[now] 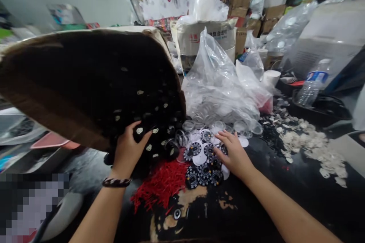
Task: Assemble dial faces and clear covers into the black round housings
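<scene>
Left hand reaches into the tipped cardboard box, grip spread over the small black parts spilling from its mouth. Right hand lies flat, fingers apart, steadying the round black-and-white discs on the surface beside red strips.

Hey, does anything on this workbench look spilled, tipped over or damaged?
Yes. The cardboard box lies tipped on its side, small black parts spilling from its mouth where the left hand reaches in. White scraps lie scattered at right, and the black table surface is worn through to tan near the front edge.
</scene>
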`<state>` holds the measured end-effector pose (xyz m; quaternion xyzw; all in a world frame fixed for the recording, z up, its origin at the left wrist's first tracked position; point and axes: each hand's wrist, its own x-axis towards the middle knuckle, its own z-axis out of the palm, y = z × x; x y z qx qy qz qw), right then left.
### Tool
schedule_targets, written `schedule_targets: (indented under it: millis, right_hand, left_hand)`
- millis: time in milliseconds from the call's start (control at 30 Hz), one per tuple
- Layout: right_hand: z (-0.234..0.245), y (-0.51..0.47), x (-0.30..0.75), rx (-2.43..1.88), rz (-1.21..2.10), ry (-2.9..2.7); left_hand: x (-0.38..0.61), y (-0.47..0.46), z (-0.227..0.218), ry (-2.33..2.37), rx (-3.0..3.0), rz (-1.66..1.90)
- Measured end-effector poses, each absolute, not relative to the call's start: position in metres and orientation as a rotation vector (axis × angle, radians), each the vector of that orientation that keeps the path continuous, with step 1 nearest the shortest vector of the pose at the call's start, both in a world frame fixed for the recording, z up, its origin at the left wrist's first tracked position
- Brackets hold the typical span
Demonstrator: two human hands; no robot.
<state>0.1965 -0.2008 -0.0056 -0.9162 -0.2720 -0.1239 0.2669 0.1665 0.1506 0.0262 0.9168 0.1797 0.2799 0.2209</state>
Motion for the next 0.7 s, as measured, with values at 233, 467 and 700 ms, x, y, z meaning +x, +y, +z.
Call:
schedule_targets:
  millis: [233, 467, 700]
  right_hand:
    - [0.036, -0.180, 0.279, -2.563, -0.273, -0.861]
    - [0.051, -0.149, 0.374, -2.799, -0.151, -0.584]
    - [0.041, -0.170, 0.376, -2.834, -0.174, -0.705]
  left_hand:
    - [0.147, 0.130, 0.014, 0.456, 2.524, 0.846]
    - [0.138, 0.125, 0.015, 0.510, 2.434, 0.856]
    - [0.128, 0.123, 0.009, 0.593, 2.412, 0.755]
